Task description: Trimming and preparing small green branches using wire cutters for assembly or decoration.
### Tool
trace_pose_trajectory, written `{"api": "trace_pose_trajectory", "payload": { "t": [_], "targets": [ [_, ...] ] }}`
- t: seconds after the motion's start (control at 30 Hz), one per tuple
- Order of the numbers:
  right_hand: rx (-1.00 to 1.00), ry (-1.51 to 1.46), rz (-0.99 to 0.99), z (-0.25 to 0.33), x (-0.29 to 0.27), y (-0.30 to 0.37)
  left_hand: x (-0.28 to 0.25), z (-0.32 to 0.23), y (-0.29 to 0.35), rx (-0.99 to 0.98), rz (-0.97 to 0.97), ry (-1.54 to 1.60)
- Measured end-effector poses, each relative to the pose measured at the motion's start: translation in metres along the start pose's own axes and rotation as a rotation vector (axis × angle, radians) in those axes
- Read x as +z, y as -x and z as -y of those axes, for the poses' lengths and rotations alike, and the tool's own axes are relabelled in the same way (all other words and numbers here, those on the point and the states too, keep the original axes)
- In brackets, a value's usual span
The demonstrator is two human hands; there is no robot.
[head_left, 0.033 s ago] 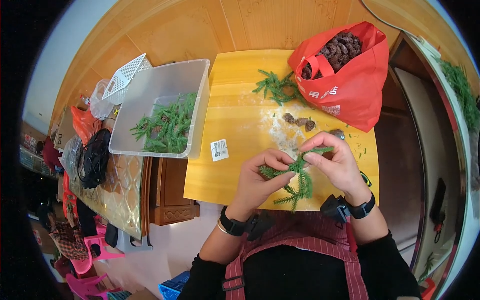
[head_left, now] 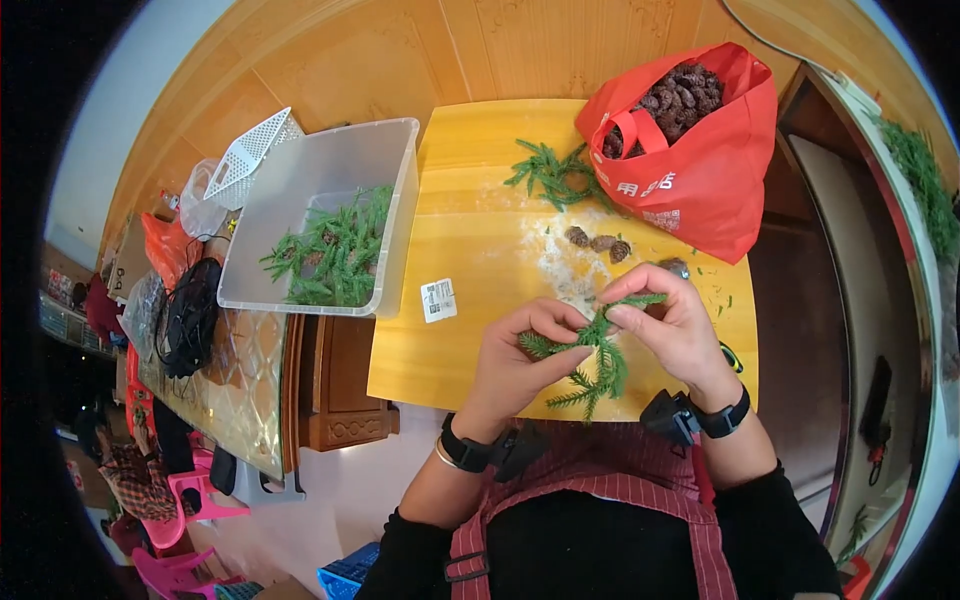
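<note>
Over the near part of the yellow table (head_left: 470,250), both my hands hold a green artificial pine sprig (head_left: 606,370) with several needled branches. My left hand (head_left: 522,350) is closed on it, thumb and fingers pinching near where the branches meet. My right hand (head_left: 672,325) pinches an upper branch between thumb and forefinger. Beyond my hands, small brown pine cones (head_left: 603,243) lie beside a patch of white powder (head_left: 565,265). A shiny metallic item (head_left: 677,268), partly hidden, sits just behind my right hand.
A red bag (head_left: 715,190) of pine cones stands at the back right, beside more green sprigs (head_left: 550,178). On the left are a clear plastic bin (head_left: 300,302) with sprigs and a white basket (head_left: 250,155). A white label (head_left: 437,300) lies on the table.
</note>
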State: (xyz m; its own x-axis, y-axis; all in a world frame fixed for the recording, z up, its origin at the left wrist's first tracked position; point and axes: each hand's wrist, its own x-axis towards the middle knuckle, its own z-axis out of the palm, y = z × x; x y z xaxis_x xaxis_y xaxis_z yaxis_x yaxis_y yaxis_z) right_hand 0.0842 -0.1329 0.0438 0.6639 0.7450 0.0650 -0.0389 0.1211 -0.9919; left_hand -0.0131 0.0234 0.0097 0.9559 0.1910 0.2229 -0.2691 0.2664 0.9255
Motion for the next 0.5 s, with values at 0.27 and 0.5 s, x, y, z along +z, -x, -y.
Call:
{"api": "trace_pose_trajectory", "payload": {
  "t": [0.27,0.5],
  "targets": [
    [-0.013,-0.007,0.016,-0.0012,-0.0022,0.0010,0.0048,0.0029,-0.0001,0.078,-0.060,-0.047],
    [-0.042,-0.035,0.095,0.0049,0.0039,0.0072,0.0087,-0.0015,0.0002,0.009,-0.127,0.101]
  ]
}}
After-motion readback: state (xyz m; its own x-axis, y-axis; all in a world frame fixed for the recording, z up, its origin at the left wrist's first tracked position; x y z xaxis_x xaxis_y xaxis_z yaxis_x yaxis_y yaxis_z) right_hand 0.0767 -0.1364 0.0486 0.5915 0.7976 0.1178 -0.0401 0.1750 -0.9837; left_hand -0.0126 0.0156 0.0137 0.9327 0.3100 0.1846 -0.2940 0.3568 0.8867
